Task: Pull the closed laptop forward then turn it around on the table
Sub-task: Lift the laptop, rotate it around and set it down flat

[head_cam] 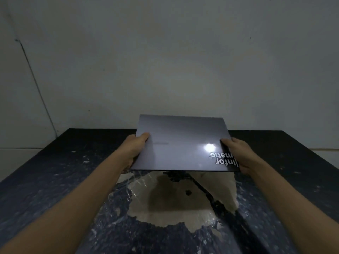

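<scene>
The closed laptop sits in the centre of the frame, gripped at both side edges. The left hand is clamped on its left edge with the thumb lying over the lid, and the right hand is clamped on its right edge the same way, beside the white lettering at the lid's lower right corner. The lettering reads upside down from this view. The near edge appears raised off the desk: a shadow falls on the pale worn patch just below it, while the far edge overlaps the wall at the back, so the lid looks tilted up towards the camera. Whether the far edge touches the desk is hidden.

By this look the pull forward is under way or nearly finished. The turn comes next, I judge; it calls for setting the laptop flat or keeping it low, then rotating it with both hands, shifting grips so neither wrist crosses and no corner slips.
</scene>
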